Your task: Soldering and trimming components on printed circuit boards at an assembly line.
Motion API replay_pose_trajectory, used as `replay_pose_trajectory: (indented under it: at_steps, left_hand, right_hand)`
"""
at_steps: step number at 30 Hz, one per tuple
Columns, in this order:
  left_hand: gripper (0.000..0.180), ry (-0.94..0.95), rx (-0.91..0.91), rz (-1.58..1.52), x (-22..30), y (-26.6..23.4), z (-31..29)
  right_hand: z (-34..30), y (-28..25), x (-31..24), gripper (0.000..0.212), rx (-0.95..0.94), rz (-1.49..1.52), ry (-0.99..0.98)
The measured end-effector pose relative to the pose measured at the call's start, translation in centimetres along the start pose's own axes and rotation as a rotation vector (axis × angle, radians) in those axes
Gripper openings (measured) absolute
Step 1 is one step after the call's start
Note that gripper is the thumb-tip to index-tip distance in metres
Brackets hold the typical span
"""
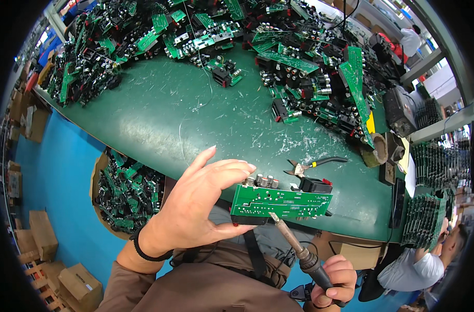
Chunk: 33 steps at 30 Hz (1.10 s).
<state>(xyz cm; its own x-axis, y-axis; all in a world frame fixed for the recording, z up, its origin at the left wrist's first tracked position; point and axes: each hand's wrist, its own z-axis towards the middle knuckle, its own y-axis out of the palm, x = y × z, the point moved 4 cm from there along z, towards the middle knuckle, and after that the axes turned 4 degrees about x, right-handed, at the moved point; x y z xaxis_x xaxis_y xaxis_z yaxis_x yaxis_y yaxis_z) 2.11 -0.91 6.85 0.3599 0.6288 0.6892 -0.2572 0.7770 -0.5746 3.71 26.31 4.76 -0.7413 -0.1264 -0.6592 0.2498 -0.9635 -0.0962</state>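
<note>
Over the near edge of the green bench (159, 114) we hold a green circuit board (281, 202) in our left hand (195, 208) — fingers gripping its left end, solder side up. Our right hand (334, 283) is clenched around a soldering iron (299, 249) — tip touching the board's lower edge. Just beyond the board, cutting pliers (315, 165) lie on the bench. Heaped boards (299, 67) cover the far side; a box of boards (125, 190) sits below, on our left.

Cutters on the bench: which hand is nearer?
Left. The left hand grips the circuit board just below-left of the cutters, fingertips close to them. The right hand is lower, at the picture's bottom edge, holding the soldering iron.
</note>
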Motion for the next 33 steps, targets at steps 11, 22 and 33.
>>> replay_pose_trajectory:
  at_steps: [11, 22, 33]
  left_hand:
    - [0.071, -0.475, 0.083, -0.595, -2.2, 1.5, -1.8]
    - [0.079, -0.529, 0.259, -0.965, -3.5, 1.5, -3.7]
    - [0.088, -0.368, 0.433, -1.162, -2.9, -0.4, -2.9]
  right_hand:
    - [1.7, -5.2, 2.2, 0.012, 0.22, -0.322, 0.073]
    - [7.4, -21.6, 8.4, 0.019, 0.614, -0.664, 0.382]
    - [5.1, -22.4, 14.4, 0.036, 0.739, 0.025, 0.814]
